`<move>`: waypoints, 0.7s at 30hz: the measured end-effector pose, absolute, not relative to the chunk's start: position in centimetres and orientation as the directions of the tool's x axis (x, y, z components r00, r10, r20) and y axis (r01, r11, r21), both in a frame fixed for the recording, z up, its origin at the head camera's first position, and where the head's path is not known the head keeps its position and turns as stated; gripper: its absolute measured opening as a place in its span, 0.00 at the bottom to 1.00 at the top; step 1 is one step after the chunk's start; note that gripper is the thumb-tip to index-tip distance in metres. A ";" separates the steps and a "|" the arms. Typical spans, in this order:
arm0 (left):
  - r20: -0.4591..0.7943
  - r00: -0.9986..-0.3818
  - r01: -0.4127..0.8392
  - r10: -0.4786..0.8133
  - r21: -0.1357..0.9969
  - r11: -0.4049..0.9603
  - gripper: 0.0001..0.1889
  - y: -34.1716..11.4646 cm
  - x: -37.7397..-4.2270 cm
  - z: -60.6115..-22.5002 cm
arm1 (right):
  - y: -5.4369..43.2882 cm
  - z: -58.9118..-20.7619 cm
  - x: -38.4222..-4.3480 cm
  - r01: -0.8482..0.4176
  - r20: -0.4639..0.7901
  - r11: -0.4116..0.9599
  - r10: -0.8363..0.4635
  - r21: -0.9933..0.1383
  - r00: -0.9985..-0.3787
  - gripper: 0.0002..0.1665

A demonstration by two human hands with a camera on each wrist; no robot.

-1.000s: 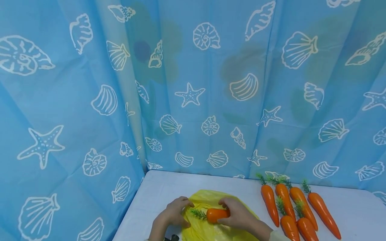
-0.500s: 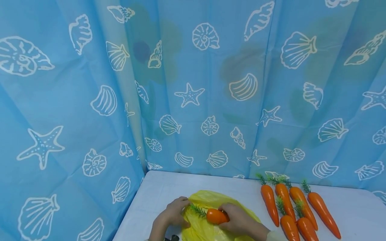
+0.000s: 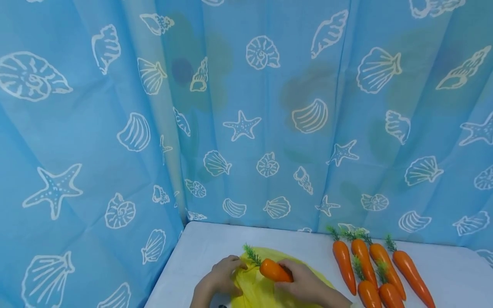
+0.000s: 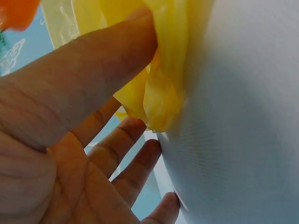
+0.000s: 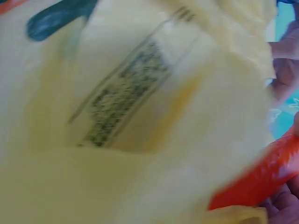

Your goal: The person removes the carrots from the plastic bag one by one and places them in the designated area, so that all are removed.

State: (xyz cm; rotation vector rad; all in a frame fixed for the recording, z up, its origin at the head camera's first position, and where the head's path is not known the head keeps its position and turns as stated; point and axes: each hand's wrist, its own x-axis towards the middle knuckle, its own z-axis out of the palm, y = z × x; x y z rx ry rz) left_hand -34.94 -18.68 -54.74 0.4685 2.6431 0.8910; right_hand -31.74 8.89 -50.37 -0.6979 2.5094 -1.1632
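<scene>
My right hand [image 3: 304, 282] grips an orange carrot [image 3: 271, 270] by its body, with the green leafy top pointing up and left over a yellow plastic bag [image 3: 252, 291]. The carrot [image 5: 257, 179] looks red in the right wrist view, where its narrow part runs beside the bag's printed side [image 5: 140, 93]. At the bag's left edge is my left hand [image 3: 223, 276]. In the left wrist view, my left hand [image 4: 88, 121] pinches the crumpled bag [image 4: 161, 98] between thumb and index finger; the other fingers are spread close to the white table.
Several more carrots [image 3: 414, 271] with green tops lie in two rows on the right of the white table [image 3: 215, 235]. A small dark object [image 3: 222, 306] shows below my left hand. Blue shell-patterned curtains [image 3: 246, 171] stand behind and at the left.
My right hand has tilted the carrot so its leafy top points higher and its narrow end lower. The left hand has stayed at the bag's edge. The head view has shifted slightly.
</scene>
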 end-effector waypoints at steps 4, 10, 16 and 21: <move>-0.209 -0.904 0.173 0.374 0.621 0.764 0.23 -18.5 -34.8 -54.5 | 8.5 -49.3 -31.6 -0.265 -0.046 0.528 -0.503 -0.807 -0.863 0.25; -0.219 -0.913 0.151 0.343 0.602 0.784 0.23 -18.0 -34.5 -53.7 | 8.1 -47.4 -31.4 -0.145 -0.092 0.483 -0.432 -0.863 -0.897 0.35; -0.216 -0.910 0.159 0.353 0.605 0.780 0.23 -18.3 -34.7 -54.4 | 8.1 -46.8 -31.3 -0.171 -0.068 0.453 -0.465 -0.875 -0.883 0.32; -0.210 -0.908 0.165 0.361 0.614 0.772 0.23 -18.5 -35.0 -54.7 | 8.1 -46.6 -31.1 -0.179 -0.061 0.449 -0.470 -0.875 -0.881 0.32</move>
